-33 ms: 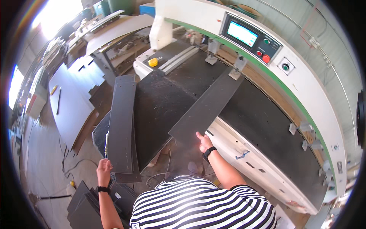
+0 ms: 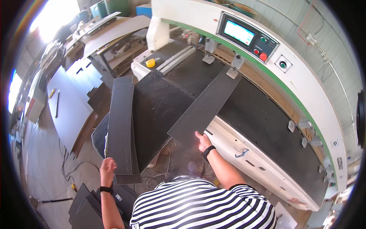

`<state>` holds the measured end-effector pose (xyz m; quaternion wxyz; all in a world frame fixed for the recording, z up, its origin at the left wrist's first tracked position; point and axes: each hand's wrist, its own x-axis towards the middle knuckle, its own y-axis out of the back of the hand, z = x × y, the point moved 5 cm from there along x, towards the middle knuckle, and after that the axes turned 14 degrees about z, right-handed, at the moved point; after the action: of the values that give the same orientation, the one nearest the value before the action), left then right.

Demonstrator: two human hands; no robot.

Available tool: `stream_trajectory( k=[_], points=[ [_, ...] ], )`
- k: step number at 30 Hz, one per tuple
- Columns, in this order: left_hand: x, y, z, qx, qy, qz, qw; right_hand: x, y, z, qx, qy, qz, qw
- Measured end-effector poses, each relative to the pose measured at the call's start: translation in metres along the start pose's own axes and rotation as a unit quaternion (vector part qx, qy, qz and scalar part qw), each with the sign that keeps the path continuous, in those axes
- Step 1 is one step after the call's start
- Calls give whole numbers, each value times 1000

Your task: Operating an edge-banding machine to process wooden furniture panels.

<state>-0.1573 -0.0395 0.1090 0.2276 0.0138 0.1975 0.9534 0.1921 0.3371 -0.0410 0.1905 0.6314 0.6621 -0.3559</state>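
Observation:
My right hand (image 2: 203, 142) grips the near end of a long dark grey board (image 2: 206, 105), thumb on top and fingers hidden beneath. The board lies slantwise on the machine's black table (image 2: 160, 89), its far end under a metal press foot (image 2: 233, 72). My left hand (image 2: 108, 165) is beside the lower left edge of a small stack of similar boards (image 2: 121, 126). Its fingers are loosely bent and slightly apart, with nothing seen in them. The stacked boards lie unevenly, one sticking out at the near end.
A white machine beam with a control panel (image 2: 247, 36) arches over the table. A yellow tape measure (image 2: 150, 63) sits at the far left corner. More dark boards (image 2: 82, 208) are stacked low at left. Pale sheets (image 2: 68, 110) lie beyond, and cables (image 2: 82, 166) run along the floor.
My left hand has shifted slightly right and its fingers have loosened beside the stack. My right hand keeps its grip on the board. The whole view has shifted a little.

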Motion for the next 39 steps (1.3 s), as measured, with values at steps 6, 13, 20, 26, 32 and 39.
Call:
stream_trajectory(
  k=[6, 13, 20, 26, 32, 39],
  points=[
    [-49, -160, 56, -121, 168, -264, 942, -35, -2, -4, 43, -8, -29, 999],
    [-48, -202, 36, -326, 258, -272, 868, -142, -71, 18, 49, -80, -177, 980],
    [-42, -79, 82, -263, 247, -177, 915, -105, -53, -121, -309, 473, -151, 811],
    [-80, -4, 117, -347, 115, -134, 921, -123, -127, -188, -617, 597, -336, 387],
    [-113, 28, 127, -361, 45, -7, 932, -69, -189, -137, -621, 156, -545, 541],
    [-133, 86, 208, -585, -95, 45, 804, -182, -199, -131, -400, 239, -584, 665]
  ],
)
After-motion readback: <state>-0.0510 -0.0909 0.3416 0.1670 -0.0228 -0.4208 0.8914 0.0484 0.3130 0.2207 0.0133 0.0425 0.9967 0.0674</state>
